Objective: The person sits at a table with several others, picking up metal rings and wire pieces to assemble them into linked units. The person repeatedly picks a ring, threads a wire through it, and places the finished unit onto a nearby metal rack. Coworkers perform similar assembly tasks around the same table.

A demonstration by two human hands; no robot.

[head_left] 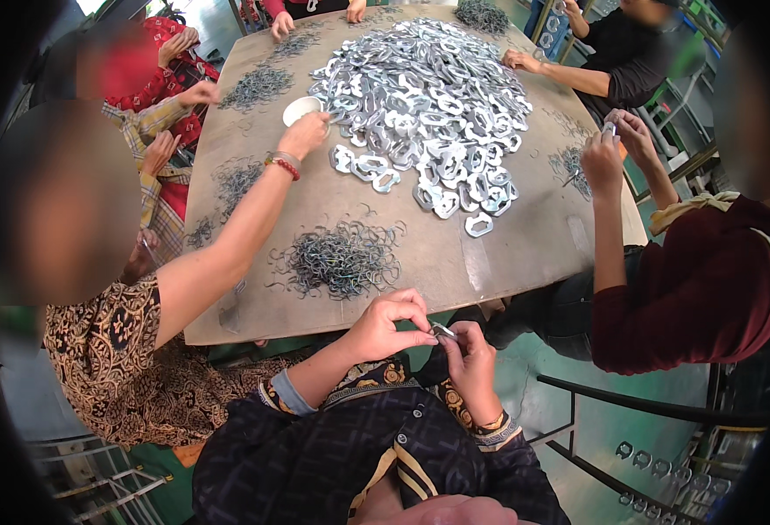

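Observation:
My left hand (pixel 390 322) and my right hand (pixel 470 359) meet just off the near edge of the brown table (pixel 455 262). Together they pinch a small silvery metal piece (pixel 444 332) between the fingertips. A heap of thin bent wire clips (pixel 343 258) lies on the table just beyond my left hand. Further off, a big pile of flat silver metal plates (pixel 428 109) covers the middle of the table.
Several other people sit around the table. The one at my left reaches a hand (pixel 304 135) to a white cup (pixel 301 108). The one at right holds up both hands (pixel 612 144). Smaller wire heaps (pixel 258 86) lie along the edges. A black rail (pixel 630 402) stands lower right.

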